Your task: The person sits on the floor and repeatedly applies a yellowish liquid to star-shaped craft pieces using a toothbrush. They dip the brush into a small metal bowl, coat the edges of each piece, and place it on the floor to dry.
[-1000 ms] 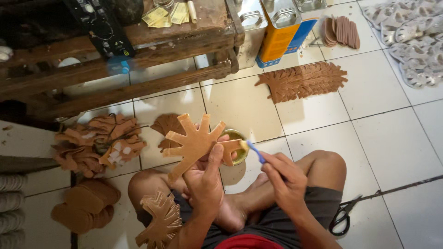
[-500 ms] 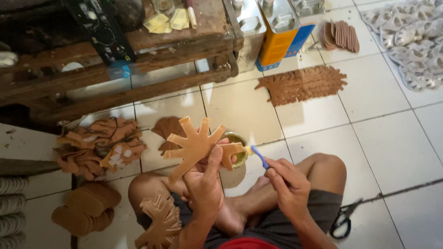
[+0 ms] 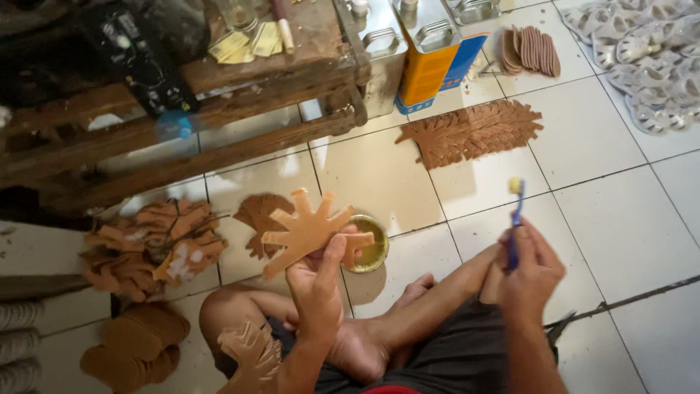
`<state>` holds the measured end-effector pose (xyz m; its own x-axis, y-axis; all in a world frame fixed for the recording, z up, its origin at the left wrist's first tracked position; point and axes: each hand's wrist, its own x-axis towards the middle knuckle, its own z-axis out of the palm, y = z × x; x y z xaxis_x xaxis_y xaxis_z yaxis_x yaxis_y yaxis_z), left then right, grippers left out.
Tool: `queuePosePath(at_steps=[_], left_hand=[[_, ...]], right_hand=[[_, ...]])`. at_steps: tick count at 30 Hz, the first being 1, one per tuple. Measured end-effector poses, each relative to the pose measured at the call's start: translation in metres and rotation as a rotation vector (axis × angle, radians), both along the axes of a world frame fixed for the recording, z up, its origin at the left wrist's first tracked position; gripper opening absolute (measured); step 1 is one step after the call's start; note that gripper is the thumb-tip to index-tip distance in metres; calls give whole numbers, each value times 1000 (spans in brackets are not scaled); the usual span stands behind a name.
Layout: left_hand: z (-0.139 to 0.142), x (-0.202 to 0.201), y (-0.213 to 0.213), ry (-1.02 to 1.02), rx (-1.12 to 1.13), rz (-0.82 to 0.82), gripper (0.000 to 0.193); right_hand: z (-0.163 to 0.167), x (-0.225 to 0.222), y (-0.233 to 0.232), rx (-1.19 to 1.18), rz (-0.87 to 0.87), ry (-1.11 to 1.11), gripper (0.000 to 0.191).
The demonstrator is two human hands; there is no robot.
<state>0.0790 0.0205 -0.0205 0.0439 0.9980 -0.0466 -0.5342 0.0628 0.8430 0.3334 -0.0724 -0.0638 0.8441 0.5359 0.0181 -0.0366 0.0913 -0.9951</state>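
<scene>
My left hand (image 3: 317, 281) holds up a tan leather cut-out (image 3: 310, 228) with several finger-like strips, gripped at its base above my lap. My right hand (image 3: 531, 273) holds a blue-handled brush (image 3: 515, 219) upright, its glue-tipped bristles pointing away, out to the right and apart from the cut-out. A small round tin of yellow glue (image 3: 368, 252) sits on the tiles just behind the cut-out. Another tan cut-out (image 3: 251, 354) rests on my left knee. I sit cross-legged on the floor.
Piles of brown cut-outs (image 3: 149, 244) and oval soles (image 3: 135, 346) lie at left. A row of glued pieces (image 3: 474, 131) is spread on the tiles ahead. A wooden bench (image 3: 219, 95), metal cans (image 3: 430, 51), white straps (image 3: 649, 51) and scissors (image 3: 561, 325) surround me.
My right hand has swung the brush away from the cut-out to the right and raised it upright. The left hand still holds the cut-out, slightly lower.
</scene>
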Motion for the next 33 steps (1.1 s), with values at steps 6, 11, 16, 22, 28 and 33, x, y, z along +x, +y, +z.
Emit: queuePosePath(at_steps=[6,11,16,22,28,33], left_hand=[[-18,17,20,31,-99,-93,32],[-45,41,49,169,-149,-211,31],[-93,74,93,302,-248,-345,21],[-183,143,168,234,-284,-419,15],[-253,223,222,420,-349,-349,14],[-266,254,242,568,-346,-334,19]], right_hand=[[-51,67,0,37,-85,-52,23],[-87,77,-6,-149,-184,-76,25],[-85,73,-3,-358,-82,-141,26],[-88,80,21,-338,-66,-310,26],[-101,85,26,-414,-43,-341,24],[-101,86,35,-413,-42,-340,25]])
